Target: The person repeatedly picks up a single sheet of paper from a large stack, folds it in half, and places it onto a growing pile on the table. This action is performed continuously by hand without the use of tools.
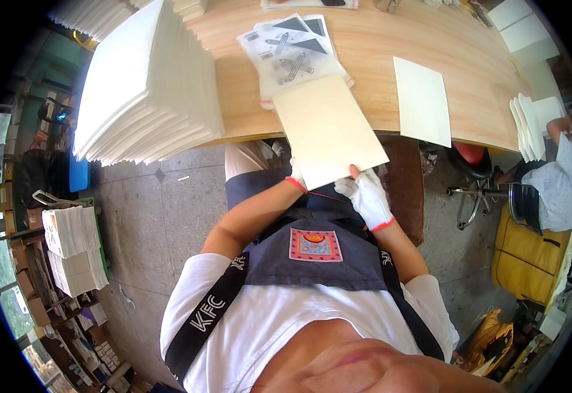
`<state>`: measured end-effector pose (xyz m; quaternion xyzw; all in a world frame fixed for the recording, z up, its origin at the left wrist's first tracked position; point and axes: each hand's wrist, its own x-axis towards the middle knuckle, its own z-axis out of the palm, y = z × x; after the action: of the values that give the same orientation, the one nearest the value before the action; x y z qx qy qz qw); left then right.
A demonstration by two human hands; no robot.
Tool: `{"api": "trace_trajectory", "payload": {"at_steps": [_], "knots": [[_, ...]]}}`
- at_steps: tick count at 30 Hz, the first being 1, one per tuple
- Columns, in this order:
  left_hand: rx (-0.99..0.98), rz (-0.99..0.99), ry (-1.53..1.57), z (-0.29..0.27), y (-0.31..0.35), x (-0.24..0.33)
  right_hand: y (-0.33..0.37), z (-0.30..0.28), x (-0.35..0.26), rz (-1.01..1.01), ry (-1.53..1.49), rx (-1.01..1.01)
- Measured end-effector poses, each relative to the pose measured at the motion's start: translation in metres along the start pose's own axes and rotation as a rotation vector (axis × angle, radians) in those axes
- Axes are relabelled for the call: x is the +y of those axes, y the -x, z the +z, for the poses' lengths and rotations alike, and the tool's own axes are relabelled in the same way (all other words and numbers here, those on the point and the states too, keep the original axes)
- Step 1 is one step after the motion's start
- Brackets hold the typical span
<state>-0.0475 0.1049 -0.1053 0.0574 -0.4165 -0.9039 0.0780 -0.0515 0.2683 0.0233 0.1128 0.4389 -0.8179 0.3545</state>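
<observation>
In the head view, a plain cream sheet [332, 131] is held out over the near edge of a wooden table [377, 39], its far end overlapping a pile of printed clear plastic bags [295, 65]. The right hand [368, 196], in a white glove with a red cuff, pinches the sheet's near edge close to the right corner: its bare thumb presses on top while the other fingers are closed in below. The left hand [295, 175], gloved likewise, is at the sheet's left edge and mostly hidden under it, so I cannot tell how far its fingers are open or whether they grip. Left of the bags, a tall stack of white sheets [119, 78] stands at the table's near edge; to the right, a single white sheet [423, 101] lies flat, well apart from the bags. Farther right, a small white bundle [527, 128] is at the table's end, near another person [557, 187]. A yellow bag [531, 262] is on the near right, and white stacks [73, 249] stand at the left.
</observation>
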Motion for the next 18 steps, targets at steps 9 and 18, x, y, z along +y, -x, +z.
{"api": "trace_trajectory", "payload": {"at_steps": [9, 18], "knots": [[0.356, -0.291, -0.056, 0.021, 0.008, 0.039, -0.102, 0.025, 0.02, 0.071, -0.617, -0.099], [0.367, -0.285, -0.343, -0.017, 0.031, 0.115, -0.084, 0.059, 0.012, -0.559, 1.319, -0.313]]}}
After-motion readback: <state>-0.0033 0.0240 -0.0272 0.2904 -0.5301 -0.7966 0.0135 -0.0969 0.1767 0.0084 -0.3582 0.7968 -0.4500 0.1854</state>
